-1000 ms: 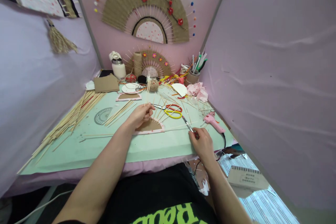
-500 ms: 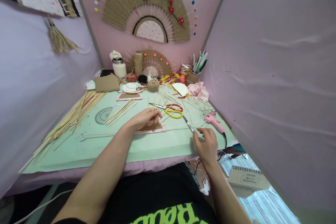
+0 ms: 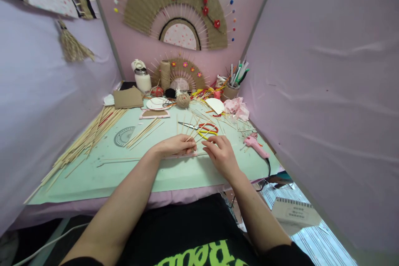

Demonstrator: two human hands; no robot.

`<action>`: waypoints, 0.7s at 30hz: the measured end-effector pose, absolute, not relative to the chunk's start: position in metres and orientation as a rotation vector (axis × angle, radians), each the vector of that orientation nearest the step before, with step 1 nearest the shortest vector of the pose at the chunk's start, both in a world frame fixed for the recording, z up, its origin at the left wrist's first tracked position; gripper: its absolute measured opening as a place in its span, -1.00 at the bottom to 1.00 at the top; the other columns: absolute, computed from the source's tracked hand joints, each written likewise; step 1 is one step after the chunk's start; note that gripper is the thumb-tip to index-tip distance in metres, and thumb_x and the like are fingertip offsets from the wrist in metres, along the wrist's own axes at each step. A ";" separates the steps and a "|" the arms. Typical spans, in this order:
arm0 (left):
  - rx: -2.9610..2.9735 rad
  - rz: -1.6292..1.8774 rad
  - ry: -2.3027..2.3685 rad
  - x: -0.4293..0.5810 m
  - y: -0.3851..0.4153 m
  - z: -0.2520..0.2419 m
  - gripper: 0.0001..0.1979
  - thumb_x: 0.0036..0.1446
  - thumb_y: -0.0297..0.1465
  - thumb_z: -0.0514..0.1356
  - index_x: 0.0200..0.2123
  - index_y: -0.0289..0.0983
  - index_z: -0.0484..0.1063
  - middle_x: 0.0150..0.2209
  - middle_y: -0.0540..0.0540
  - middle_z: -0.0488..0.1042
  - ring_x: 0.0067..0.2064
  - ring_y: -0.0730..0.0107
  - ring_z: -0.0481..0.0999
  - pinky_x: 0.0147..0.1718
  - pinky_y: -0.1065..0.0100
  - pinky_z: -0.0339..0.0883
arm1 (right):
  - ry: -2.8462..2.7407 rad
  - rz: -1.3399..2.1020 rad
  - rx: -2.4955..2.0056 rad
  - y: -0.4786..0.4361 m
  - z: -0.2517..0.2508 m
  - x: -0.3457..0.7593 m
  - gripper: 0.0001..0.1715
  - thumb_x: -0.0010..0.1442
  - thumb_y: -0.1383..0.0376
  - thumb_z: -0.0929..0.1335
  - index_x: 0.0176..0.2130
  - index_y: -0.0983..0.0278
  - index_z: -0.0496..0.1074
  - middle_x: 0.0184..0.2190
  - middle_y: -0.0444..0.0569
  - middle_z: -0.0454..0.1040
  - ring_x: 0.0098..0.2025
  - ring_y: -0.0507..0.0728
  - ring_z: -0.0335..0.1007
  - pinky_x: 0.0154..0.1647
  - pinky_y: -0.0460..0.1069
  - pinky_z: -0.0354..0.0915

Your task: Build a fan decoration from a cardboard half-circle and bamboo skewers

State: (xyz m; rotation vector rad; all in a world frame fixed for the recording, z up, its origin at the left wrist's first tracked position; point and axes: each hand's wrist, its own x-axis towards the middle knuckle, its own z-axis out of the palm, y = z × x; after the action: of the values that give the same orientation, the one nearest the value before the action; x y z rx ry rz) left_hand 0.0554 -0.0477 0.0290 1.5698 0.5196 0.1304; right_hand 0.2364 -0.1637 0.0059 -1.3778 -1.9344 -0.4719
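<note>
My left hand (image 3: 178,146) lies over a pink-edged cardboard piece (image 3: 184,156), mostly covering it, with fingers curled together. Thin wooden sticks (image 3: 183,124) fan out beyond that hand. Just to its right, my right hand (image 3: 222,156) has its thumb and fingertips drawn together in a pinch. What sits between the fingertips of either hand is too small or hidden to make out. Scissors (image 3: 208,126) with one red and one yellow handle lie just beyond my hands, blades pointing left. A long thin stick (image 3: 121,159) extends left of the cardboard.
A pink glue gun (image 3: 257,146) with a cord lies at the right. On the left are a protractor (image 3: 124,136) and a large bundle of sticks (image 3: 79,145). At the back stand a white jar (image 3: 142,81), a twine ball (image 3: 183,100) and a tool holder (image 3: 230,91).
My right hand has moved left and away from me, closing its fingers near my left hand. It now hides the silver pen-like tool. My left hand has shifted slightly, fingers still curled.
</note>
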 end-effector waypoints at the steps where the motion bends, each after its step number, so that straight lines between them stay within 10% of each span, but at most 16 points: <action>1: 1.568 0.138 0.507 0.056 -0.048 0.028 -0.52 0.03 0.06 0.22 -0.46 -0.29 0.38 -0.58 0.06 0.30 -0.56 0.55 0.21 -0.53 0.45 0.13 | -1.977 -0.489 -1.396 -0.160 0.006 0.237 -0.82 0.30 0.37 0.32 -0.13 0.23 0.50 -0.22 0.05 0.49 -0.15 0.15 0.31 -0.17 0.05 0.24; 21: 1.480 0.771 0.889 0.059 -0.019 0.013 -0.76 0.24 -0.26 0.08 -0.33 -0.31 0.39 -0.53 0.03 0.40 -0.60 0.61 0.32 -0.65 0.55 0.10 | -2.338 -0.174 -1.797 -0.116 0.008 0.286 -0.80 0.27 0.44 0.29 -0.31 0.27 0.49 -0.27 0.03 0.47 -0.21 0.13 0.28 -0.24 -0.03 0.10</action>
State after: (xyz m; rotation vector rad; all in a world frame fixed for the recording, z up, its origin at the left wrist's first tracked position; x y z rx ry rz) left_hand 0.0590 -0.0191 0.0127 1.4804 0.8891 0.7712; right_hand 0.2855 -0.1164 0.0076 -1.7970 -2.3377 -0.1743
